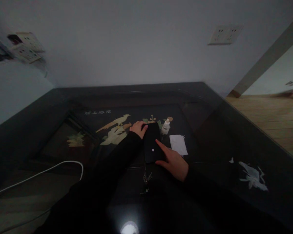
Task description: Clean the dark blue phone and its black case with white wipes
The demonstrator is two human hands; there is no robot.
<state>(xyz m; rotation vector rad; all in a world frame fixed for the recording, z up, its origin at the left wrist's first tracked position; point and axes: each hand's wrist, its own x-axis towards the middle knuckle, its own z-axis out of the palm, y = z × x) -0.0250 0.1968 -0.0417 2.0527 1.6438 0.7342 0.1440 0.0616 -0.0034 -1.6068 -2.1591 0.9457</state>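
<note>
In the head view, the case [151,135], black and flat (a phone or a wallet; I cannot tell), lies near the middle of the table [205,143]. The left hand [138,129] is at its far left edge, the thumb against it; whether those fingers grip or merely rest, I cannot tell. The right hand [175,163] has thumb and forefinger spread along the near right edge, touching it but not closed round it.

The bottle [165,128] stands upright just beside the case, close to its far right corner, so a sideways push or a swing of the right hand could topple it; its contents might spill if the cap is loose. The white cloth [178,145], between bottle and right hand, could be dragged along by the wrist. The charm [146,177] on the near side could snag on a sleeve. The tabletop looks glossy, so the case might slide if pressed unevenly.

Writing [97,112] on the table runs to four characters: the second reads 上, the last 花; the others are blurred. No brand is legible on the case or bottle.
</note>
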